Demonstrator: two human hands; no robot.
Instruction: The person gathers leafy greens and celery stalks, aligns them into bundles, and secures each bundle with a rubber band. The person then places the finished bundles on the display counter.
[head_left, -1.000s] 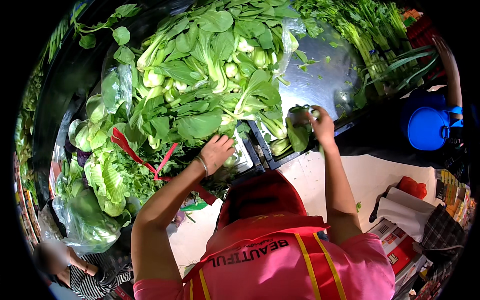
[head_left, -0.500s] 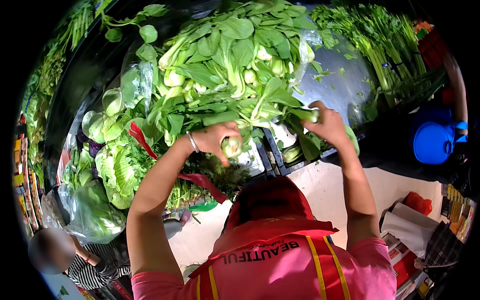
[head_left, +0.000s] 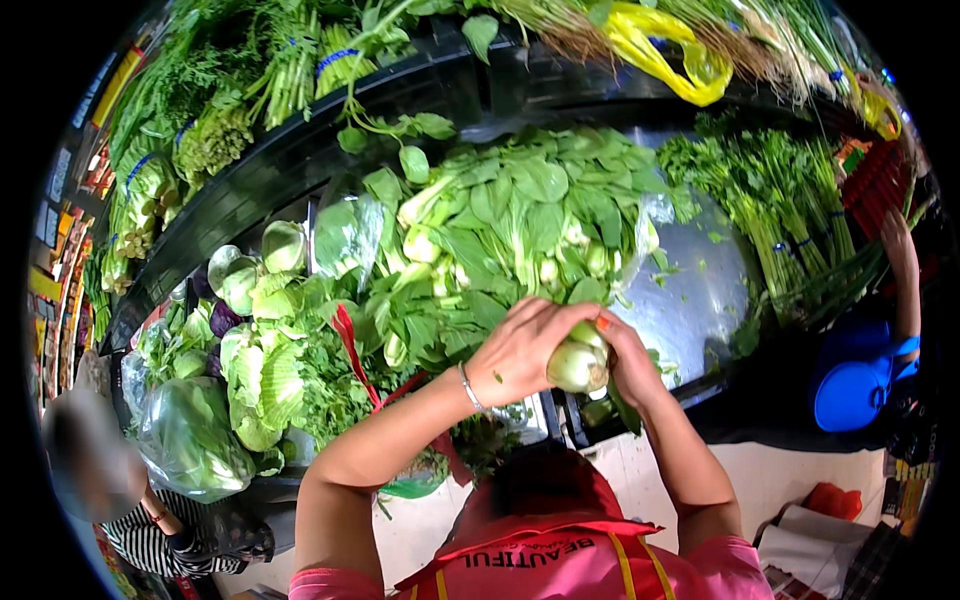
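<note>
Both hands meet around a head of bok choy point(head_left: 578, 364), its pale cut base pointing toward me. My left hand point(head_left: 522, 352), with a bracelet at the wrist, is closed over its left and upper side. My right hand point(head_left: 632, 362) wraps the right side, thumb and fingers pressed to it. Most of its leaves are hidden by my hands. Just beyond lies a large heap of leafy bok choy point(head_left: 515, 215), with clear plastic wrap point(head_left: 645, 235) at its right edge.
Left of the heap are cabbages point(head_left: 265, 370), a bagged vegetable point(head_left: 190, 435) and a red ribbon point(head_left: 350, 345). A metal tray point(head_left: 705, 290) and celery-like bunches point(head_left: 790, 215) lie right. A black shelf edge point(head_left: 300, 140) holds more greens. People stand at left and right; a blue container point(head_left: 850, 395) hangs right.
My hands have come together: the right moved from the loose stalks onto the bok choy, and the left moved right with it. The view has shifted, showing more of the far shelf.
</note>
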